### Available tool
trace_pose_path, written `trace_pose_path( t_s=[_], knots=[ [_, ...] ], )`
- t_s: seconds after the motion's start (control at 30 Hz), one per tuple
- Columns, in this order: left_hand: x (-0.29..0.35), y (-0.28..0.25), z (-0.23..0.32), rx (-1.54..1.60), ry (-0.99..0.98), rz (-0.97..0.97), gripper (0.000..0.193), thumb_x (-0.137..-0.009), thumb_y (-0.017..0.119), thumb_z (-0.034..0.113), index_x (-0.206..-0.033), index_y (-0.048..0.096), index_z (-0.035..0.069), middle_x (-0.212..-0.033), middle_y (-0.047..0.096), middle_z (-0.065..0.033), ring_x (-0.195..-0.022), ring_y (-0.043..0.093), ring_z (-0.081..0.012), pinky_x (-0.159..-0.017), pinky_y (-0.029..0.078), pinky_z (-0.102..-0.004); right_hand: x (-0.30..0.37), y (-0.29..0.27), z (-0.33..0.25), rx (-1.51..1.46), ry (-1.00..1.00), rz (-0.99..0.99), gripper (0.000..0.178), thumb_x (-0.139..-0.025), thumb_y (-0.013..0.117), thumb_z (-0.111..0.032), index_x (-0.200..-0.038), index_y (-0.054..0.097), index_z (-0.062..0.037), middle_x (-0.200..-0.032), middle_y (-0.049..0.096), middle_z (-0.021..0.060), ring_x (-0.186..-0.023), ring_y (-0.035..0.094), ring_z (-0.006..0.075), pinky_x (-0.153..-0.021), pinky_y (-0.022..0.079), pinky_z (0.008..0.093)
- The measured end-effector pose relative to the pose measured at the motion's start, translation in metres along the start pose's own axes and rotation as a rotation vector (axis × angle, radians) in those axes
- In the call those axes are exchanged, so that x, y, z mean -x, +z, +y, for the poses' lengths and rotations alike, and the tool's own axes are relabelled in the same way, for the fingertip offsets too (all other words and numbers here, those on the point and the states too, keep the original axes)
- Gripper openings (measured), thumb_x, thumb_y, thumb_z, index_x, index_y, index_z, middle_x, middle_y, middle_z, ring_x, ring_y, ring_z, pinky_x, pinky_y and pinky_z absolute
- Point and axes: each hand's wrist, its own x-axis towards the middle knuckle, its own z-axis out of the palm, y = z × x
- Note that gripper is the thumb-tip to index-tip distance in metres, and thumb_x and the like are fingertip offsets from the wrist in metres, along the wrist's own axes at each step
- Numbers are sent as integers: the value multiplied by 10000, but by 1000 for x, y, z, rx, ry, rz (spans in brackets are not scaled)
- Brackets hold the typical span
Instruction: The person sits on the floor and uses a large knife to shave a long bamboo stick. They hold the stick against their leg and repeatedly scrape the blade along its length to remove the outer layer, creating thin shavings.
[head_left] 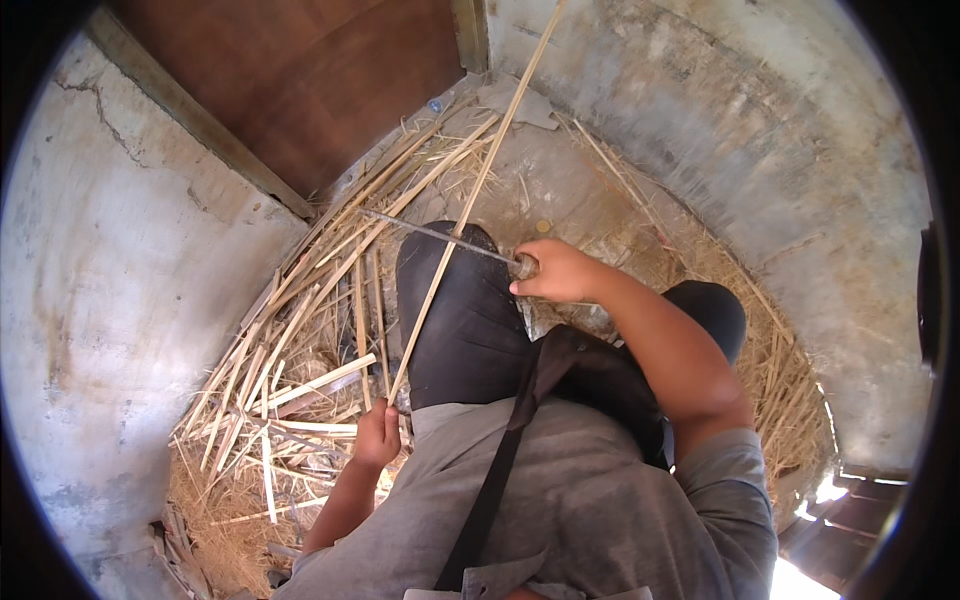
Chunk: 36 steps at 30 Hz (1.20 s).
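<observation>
My left hand (378,435), low beside my left hip, is closed on the lower end of a long, pale bamboo strip (472,200). The strip slants up across my left thigh (455,340), which is in dark trousers, and reaches the top of the view. Above my lap, my right hand (557,271) grips the short handle of a long-bladed knife (485,252). Its narrow blade points left and crosses the strip over my knee; whether the two touch, I cannot tell.
Many split bamboo strips (290,310) lie in a heap at the left, over straw-like shavings (225,495). More shavings (770,430) line the right wall (760,150). A brown door panel (300,80) stands ahead, beside the cracked left wall (130,280). A dark strap (490,490) crosses my grey shirt.
</observation>
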Motion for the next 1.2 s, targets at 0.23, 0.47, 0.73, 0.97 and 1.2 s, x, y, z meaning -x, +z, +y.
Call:
trace_pose_path(
  t_s=[0.23, 0.47, 0.73, 0.97, 1.2],
  knots=[
    [-20, -4, 14, -86, 4, 41, 236, -1052, 486, 229, -1066, 537, 0, -794, 633, -245, -693, 610, -486, -620, 465, -526, 9, -14, -9, 294, 52, -32, 401, -778, 749, -237, -1162, 702, -132, -971, 729, 180, -946, 697, 396, -819, 553, 495],
    [-38, -4, 47, -98, -66, 107, 357, -1074, 487, 341, -977, 567, 6, -650, 608, -217, -645, 633, -453, -577, 462, -507, 10, -3, -16, 436, -62, -19, 329, -767, 710, -246, -1084, 714, -162, -885, 732, 153, -882, 711, 385, -759, 560, 515],
    [-34, 1, 42, -27, -22, 11, 474, -1098, 415, 399, -863, 504, -3, -647, 543, -216, -598, 574, -415, -571, 423, -469, 14, 10, -57, 458, -278, -138, 215, -756, 691, -211, -959, 690, -141, -811, 722, 142, -804, 715, 388, -704, 563, 514],
    [-22, 16, 21, -84, -82, 50, 473, -1097, 399, 397, -874, 513, -5, -670, 573, -261, -643, 583, -502, -577, 429, -516, -4, -14, -3, 544, 50, -9, 246, -767, 692, -210, -1003, 693, -143, -871, 730, 160, -852, 719, 380, -744, 571, 510],
    [-20, 13, 24, -83, -55, 78, 451, -1092, 408, 385, -878, 518, 3, -668, 586, -264, -664, 606, -503, -579, 451, -522, -10, -17, -4, 126, 99, -127, 368, -800, 739, -271, -1128, 698, -110, -996, 732, 197, -966, 702, 392, -835, 558, 481]
  ],
)
